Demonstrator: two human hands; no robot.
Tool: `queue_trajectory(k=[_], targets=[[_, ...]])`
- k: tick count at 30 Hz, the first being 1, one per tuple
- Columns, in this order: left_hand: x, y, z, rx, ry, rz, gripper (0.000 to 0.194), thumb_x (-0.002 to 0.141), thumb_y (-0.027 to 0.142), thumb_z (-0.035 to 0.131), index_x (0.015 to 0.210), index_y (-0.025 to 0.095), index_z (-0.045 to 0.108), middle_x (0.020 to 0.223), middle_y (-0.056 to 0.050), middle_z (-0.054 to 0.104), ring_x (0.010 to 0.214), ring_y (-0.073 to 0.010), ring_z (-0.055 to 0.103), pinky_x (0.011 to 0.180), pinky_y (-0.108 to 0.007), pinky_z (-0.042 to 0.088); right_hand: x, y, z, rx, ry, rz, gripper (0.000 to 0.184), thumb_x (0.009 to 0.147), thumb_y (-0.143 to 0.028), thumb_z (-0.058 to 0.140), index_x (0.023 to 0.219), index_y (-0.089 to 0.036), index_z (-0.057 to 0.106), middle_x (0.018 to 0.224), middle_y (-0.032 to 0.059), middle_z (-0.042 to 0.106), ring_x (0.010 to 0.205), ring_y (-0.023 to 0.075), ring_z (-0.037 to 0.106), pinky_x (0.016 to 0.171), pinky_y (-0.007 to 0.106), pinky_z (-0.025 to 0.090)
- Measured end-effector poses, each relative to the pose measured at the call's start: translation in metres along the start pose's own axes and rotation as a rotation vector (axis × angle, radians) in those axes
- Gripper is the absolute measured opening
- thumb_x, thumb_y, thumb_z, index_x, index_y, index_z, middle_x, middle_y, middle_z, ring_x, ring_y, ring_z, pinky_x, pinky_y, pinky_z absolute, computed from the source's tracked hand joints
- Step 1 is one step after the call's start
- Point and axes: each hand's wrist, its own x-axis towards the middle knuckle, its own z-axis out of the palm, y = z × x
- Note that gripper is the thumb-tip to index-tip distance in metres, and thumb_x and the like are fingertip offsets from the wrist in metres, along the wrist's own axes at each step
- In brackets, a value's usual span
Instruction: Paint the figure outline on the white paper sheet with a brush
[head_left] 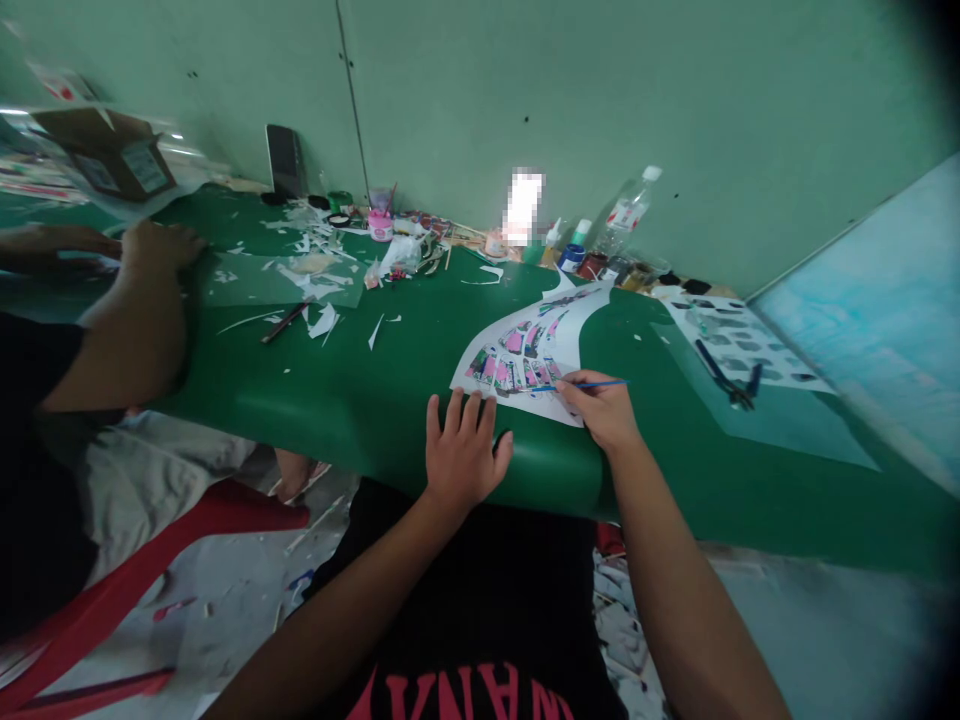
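My left hand (461,452) lies flat with fingers spread on the near edge of the green table (360,390), its fingertips at the lower edge of a white printed sheet (536,350) covered with small pink and dark pictures. My right hand (604,408) pinches a thin blue brush (589,385), whose tip rests on the sheet's lower right part.
Another person's arm and hand (146,300) rest on the table at the left. Paper scraps, a stick, small paint pots (380,225), bottles (626,215) and a phone (285,160) stand along the wall. A second printed sheet with scissors-like tool (727,375) lies right. A red chair (150,570) stands below.
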Motion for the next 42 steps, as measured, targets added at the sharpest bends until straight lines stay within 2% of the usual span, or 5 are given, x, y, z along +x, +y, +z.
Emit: queue_trajectory(k=[10, 31, 37, 39, 42], targets=[[0.0008, 0.0011, -0.0013, -0.006, -0.007, -0.002, 0.050, 0.096, 0.042, 0.047, 0.138, 0.015, 0.055, 0.139, -0.014, 0.057, 0.139, -0.0365, 0.040, 0.118, -0.060, 0.022, 0.0026, 0.0070, -0.0023, 0.016, -0.037, -0.008, 0.026, 0.067, -0.042, 0.080, 0.073, -0.018, 0.072, 0.055, -0.0028, 0.057, 0.046, 0.0095, 0.044, 0.042, 0.024, 0.033], [0.0014, 0.0006, -0.0017, -0.013, -0.011, -0.003, 0.050, 0.095, 0.042, 0.049, 0.138, 0.016, 0.054, 0.140, -0.015, 0.057, 0.138, -0.0369, 0.040, 0.118, -0.060, 0.022, 0.0012, 0.0042, -0.0025, -0.005, -0.038, -0.005, 0.026, 0.067, -0.042, 0.079, 0.073, -0.018, 0.071, 0.053, -0.0031, 0.057, 0.046, 0.0104, 0.045, 0.042, 0.024, 0.033], [0.0011, 0.0009, -0.0007, -0.029, 0.001, -0.014, 0.051, 0.096, 0.042, 0.048, 0.137, 0.013, 0.054, 0.139, -0.015, 0.057, 0.139, -0.0365, 0.040, 0.119, -0.059, 0.021, 0.0005, 0.0033, -0.0021, 0.002, -0.036, -0.002, 0.024, 0.067, -0.040, 0.080, 0.072, -0.018, 0.071, 0.053, -0.0031, 0.056, 0.046, 0.0102, 0.045, 0.042, 0.024, 0.033], [0.0008, 0.0010, -0.0005, -0.032, 0.003, -0.015, 0.050, 0.096, 0.042, 0.047, 0.135, 0.012, 0.055, 0.139, -0.016, 0.057, 0.139, -0.0363, 0.040, 0.119, -0.059, 0.021, 0.0008, 0.0037, -0.0023, 0.023, -0.008, -0.016, 0.023, 0.067, -0.039, 0.080, 0.072, -0.019, 0.071, 0.054, -0.0026, 0.058, 0.047, 0.0107, 0.046, 0.043, 0.024, 0.034], [0.0012, 0.0011, -0.0016, -0.034, -0.002, -0.013, 0.049, 0.096, 0.042, 0.047, 0.134, 0.012, 0.056, 0.139, -0.016, 0.057, 0.139, -0.0362, 0.040, 0.118, -0.059, 0.021, 0.0031, 0.0055, -0.0032, 0.085, 0.107, -0.074, 0.022, 0.067, -0.038, 0.080, 0.073, -0.019, 0.071, 0.057, -0.0018, 0.059, 0.052, 0.0123, 0.051, 0.048, 0.026, 0.040]])
